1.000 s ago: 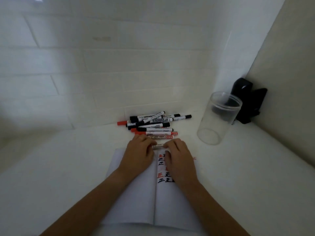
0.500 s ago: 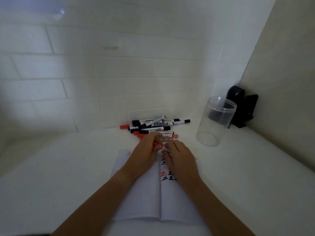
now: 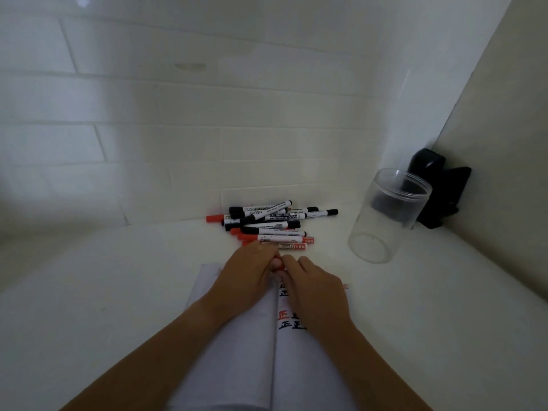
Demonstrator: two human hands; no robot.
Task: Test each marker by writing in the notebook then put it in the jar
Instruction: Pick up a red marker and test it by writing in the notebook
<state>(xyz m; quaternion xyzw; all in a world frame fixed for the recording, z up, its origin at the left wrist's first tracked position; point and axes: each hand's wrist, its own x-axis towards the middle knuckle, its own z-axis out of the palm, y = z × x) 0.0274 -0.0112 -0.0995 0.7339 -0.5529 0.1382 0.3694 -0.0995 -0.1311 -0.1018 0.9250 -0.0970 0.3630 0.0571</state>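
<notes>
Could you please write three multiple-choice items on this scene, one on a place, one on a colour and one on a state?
1. Where does the clear jar stand?
A. to the right of the marker pile
B. on the open notebook
C. to the left of the marker pile

2. In which colours is the writing on the notebook?
A. blue and green
B. red and black
C. only black

3. What does the jar hold?
A. several markers
B. one marker
C. no markers

Answers: 1 A, the jar stands on the table right of the marker pile, near the corner. 2 B, red and black characters show beside the right hand. 3 C, the table shows through its clear wall and nothing lies inside.
</notes>
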